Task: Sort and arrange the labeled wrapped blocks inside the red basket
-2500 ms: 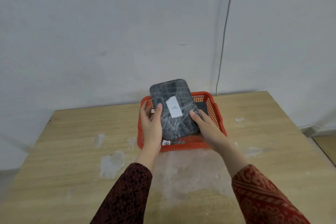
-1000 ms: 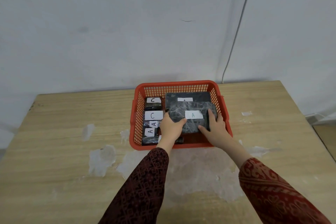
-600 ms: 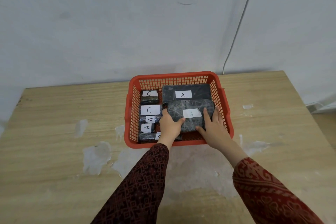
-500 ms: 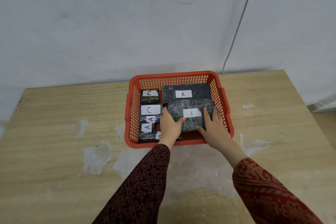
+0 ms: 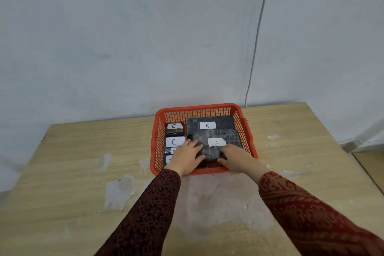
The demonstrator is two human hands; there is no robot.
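The red basket (image 5: 199, 108) stands on the wooden table near the wall. Inside, on the right, a large dark wrapped block labelled A (image 5: 228, 137) lies on top of another large block labelled A (image 5: 224, 121). My left hand (image 5: 186, 157) holds the top block's near left corner. My right hand (image 5: 236, 159) holds its near right edge. In the left column sit two small blocks labelled C (image 5: 174, 126) (image 5: 175, 141). More small blocks (image 5: 168, 158) lie nearer to me, partly hidden under my left hand.
The wooden table (image 5: 83, 172) has pale worn patches around the basket and in front of it. A thin dark cable (image 5: 257, 33) runs down the grey wall behind the basket. The table's right edge drops off at the far right.
The big A block went from being held upright above the basket to lying flat on the other A block. Both hands have since slid toward its near edge.
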